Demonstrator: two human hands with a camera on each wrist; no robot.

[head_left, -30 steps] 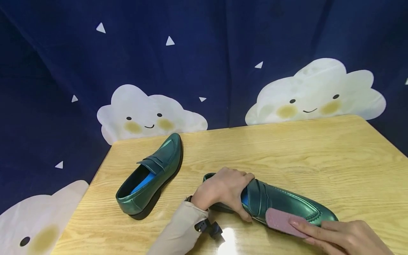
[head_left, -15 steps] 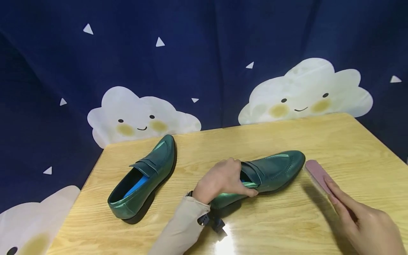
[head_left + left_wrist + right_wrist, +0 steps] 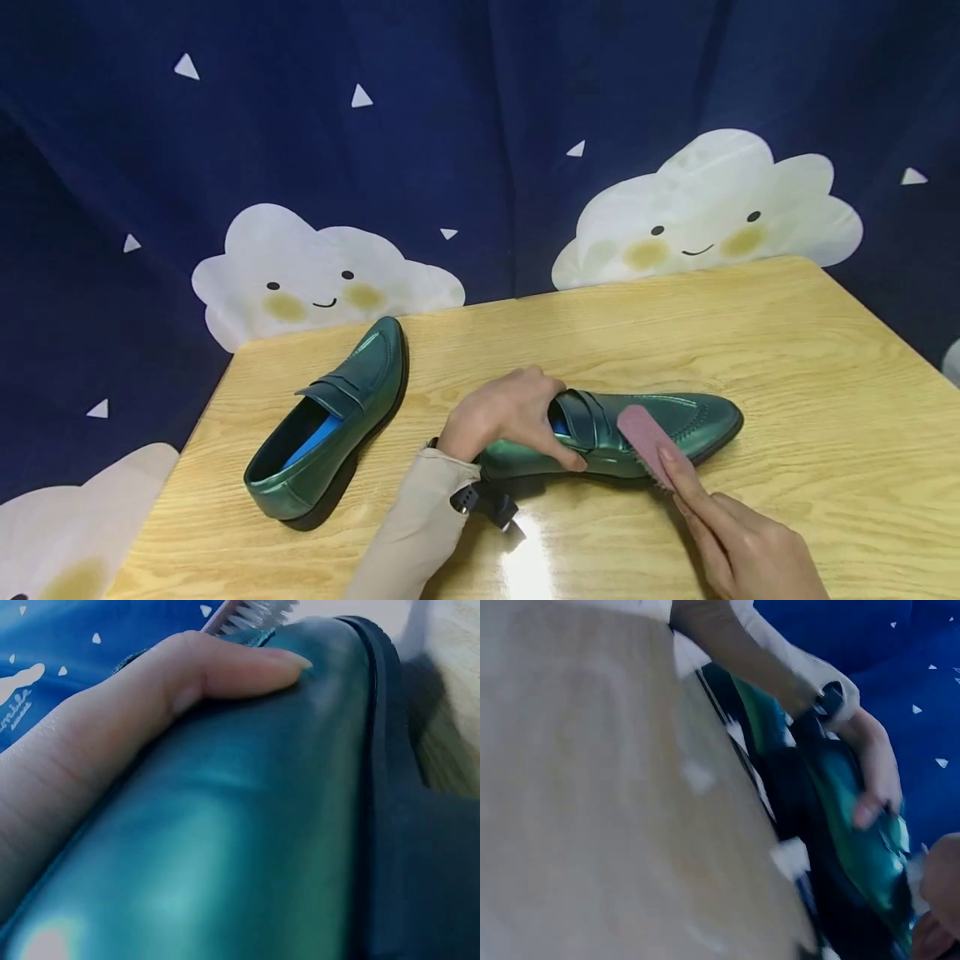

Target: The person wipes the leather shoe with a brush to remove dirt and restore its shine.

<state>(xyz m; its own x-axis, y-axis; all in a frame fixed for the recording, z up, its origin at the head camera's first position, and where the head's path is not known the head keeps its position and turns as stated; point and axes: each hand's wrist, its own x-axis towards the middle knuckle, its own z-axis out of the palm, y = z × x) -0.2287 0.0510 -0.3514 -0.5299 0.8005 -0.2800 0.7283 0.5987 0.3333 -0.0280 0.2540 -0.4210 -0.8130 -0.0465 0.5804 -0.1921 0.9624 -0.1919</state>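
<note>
brush [image 3: 649,438]: handle hidden by right grip [image 3: 750,537] | right grip: cut off, right wrist view | left grip [image 3: 506,417]: most fingertips hidden | shoe [image 3: 708,421]: opening partly covered by left grip | table [image 3: 592,787]: blurred, right wrist view | lettering [image 3: 15,714]: cut off, left wrist view

Open tabletop [image 3: 825,375] rightward, gap between loose shoe [image 3: 352,423] and gripped shoe [image 3: 597,425], sleeve [image 3: 420,525] crowding its near end

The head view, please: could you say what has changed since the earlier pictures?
The pink brush has moved left, from beyond the toe of the held shoe to over its upper; the toe has swung partway back downward in view. The left grip still holds that shoe, the right grip the brush; the other shoe stayed put.
</note>
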